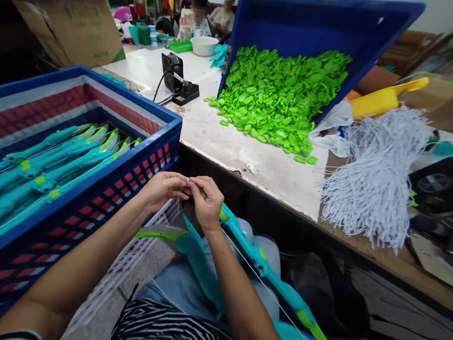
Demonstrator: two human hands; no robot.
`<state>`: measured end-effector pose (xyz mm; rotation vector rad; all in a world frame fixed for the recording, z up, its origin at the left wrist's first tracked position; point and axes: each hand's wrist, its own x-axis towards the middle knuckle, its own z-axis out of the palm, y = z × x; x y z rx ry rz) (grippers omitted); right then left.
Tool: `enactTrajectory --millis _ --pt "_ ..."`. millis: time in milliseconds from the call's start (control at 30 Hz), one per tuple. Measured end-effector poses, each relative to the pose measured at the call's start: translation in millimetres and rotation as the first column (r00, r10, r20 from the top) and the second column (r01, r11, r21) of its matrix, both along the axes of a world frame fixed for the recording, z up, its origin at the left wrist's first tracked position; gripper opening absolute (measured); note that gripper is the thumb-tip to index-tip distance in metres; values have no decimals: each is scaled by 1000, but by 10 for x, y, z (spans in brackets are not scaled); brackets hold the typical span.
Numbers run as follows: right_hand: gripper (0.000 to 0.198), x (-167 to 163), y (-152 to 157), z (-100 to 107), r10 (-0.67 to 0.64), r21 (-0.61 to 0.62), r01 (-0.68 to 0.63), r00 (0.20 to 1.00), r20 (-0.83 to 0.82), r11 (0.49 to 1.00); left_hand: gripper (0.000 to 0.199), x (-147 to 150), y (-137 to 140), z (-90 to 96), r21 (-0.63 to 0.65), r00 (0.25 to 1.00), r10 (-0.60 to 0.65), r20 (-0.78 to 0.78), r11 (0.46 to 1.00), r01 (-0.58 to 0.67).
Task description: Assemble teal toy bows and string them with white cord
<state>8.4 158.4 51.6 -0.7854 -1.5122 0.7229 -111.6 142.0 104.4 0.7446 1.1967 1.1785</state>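
My left hand [166,189] and my right hand [209,202] meet fingertip to fingertip over my lap, both pinched closed on a tiny white bit that looks like the end of a string [188,181]. A teal and green toy bow [279,283] slants over my legs to the lower right, its upper tip hidden behind my right hand. A thin white bowstring runs along it. Under my right forearm lie more teal pieces [200,260], with a green arm [162,235] jutting left.
At left, a blue crate [124,202] holds several toy bows [41,176]. On the table [212,149], a tipped blue bin [300,25] spills green plastic pieces [280,94]. White strings [373,176] hang at its right edge, near a yellow scoop [381,103]. A small black fan [174,71] stands behind.
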Motion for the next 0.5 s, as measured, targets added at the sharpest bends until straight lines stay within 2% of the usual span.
enactTrajectory --millis 167,333,400,500 --pt "14 41 -29 -25 5 -65 -3 1000 29 998 16 -22 -23 2 70 973 -69 -219 994 87" --pt "15 70 -90 -79 -9 -183 8 1000 -1 983 20 21 -37 -30 155 891 6 -455 985 72" --pt "15 86 -121 -109 -1 -191 2 1000 8 982 22 12 -41 -58 132 897 -3 -443 989 68" --pt "16 101 -165 -185 -5 -157 12 999 42 987 23 -21 -60 -109 38 938 -115 -326 990 135"
